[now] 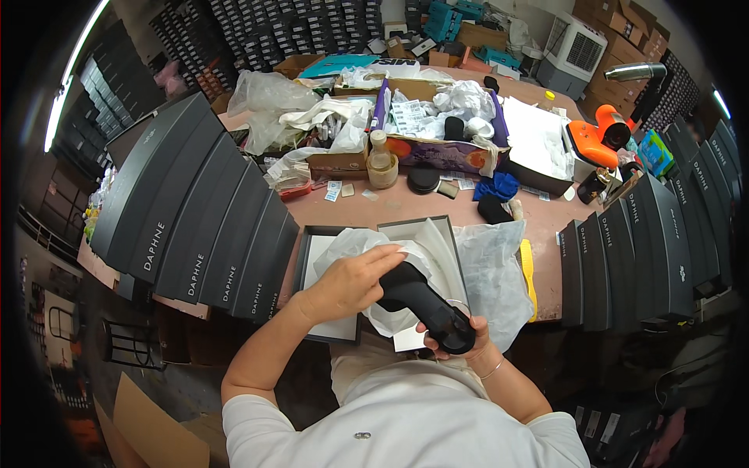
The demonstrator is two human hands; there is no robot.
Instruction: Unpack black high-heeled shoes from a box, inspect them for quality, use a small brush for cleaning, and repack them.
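1. In the head view, shows the black shoe [417, 295] between both hands, slanting down to the right above white paper [347, 243] and an open box [404, 225].
2. Has the right hand [478, 343] curled around the lower-right end, with digits on both sides, holding the shoe.
3. Has the left hand [351, 282] across the upper-left end, fingers long and close together, over shoe and paper; cannot tell from here how tightly closed.
4. Judging by looks, probably weighs little for two hands; likely stays stiff along the sole and gives somewhat in the upper.
5. Gleams at the lower-right end, so may feel slippery there and scuff or mark easily; seems unlikely to break.
6. Best to take hold of the firm lower-right end with a broad grip, and support the other end from below without squeezing.
7. Around the shoe, shows thin, crumpled paper, probably limp and easily torn; best to lift loosely, clear of the fingers.
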